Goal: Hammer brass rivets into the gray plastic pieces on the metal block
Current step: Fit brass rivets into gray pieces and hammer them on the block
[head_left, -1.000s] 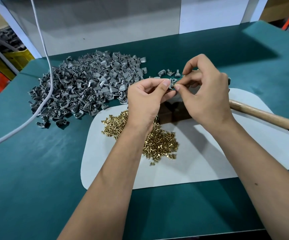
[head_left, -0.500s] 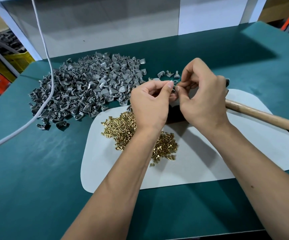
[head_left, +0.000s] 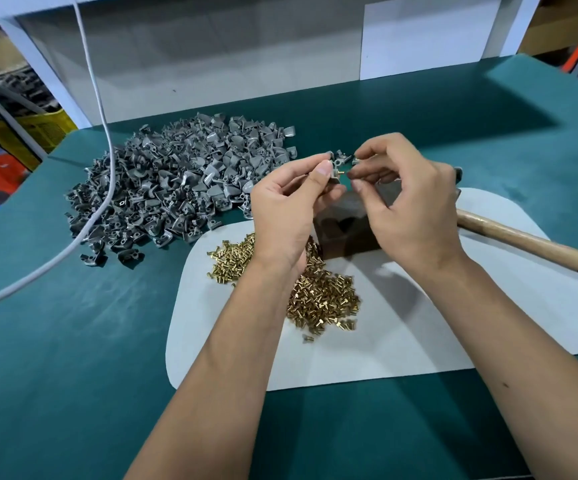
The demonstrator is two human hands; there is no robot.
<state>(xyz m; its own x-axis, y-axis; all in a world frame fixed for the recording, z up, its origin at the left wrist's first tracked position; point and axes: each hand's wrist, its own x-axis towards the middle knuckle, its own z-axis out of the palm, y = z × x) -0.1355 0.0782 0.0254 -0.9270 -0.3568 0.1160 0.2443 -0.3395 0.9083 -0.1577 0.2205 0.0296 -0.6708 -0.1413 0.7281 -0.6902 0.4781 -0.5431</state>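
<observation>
Far left, a white cable [head_left: 105,140] trails across the green table [head_left: 72,341] and over the big heap of gray plastic pieces [head_left: 176,181], which looks hardly touched — judging by its size, most of the work is still ahead. Next comes the loose pile of brass rivets [head_left: 318,299] on the white mat [head_left: 419,334]; neither stock sits in any container, both simply lie on the surface. Above the rivets, the left hand [head_left: 284,209] pinches one gray piece [head_left: 335,168] between thumb and fingers, a brass rivet [head_left: 342,172] sticking out of it, seemingly only started by hand. The right hand [head_left: 408,202] hovers just beside it, its fingertips drawn together near the rivet's tip; whether they actually touch it I cannot tell. Below them the dark metal block [head_left: 346,233] stands bare — nothing is seated on it yet. A few pieces [head_left: 341,154] lie behind the hands, finished or not I cannot say. Rightmost, the hammer's wooden handle [head_left: 537,247] lies unheld.
</observation>
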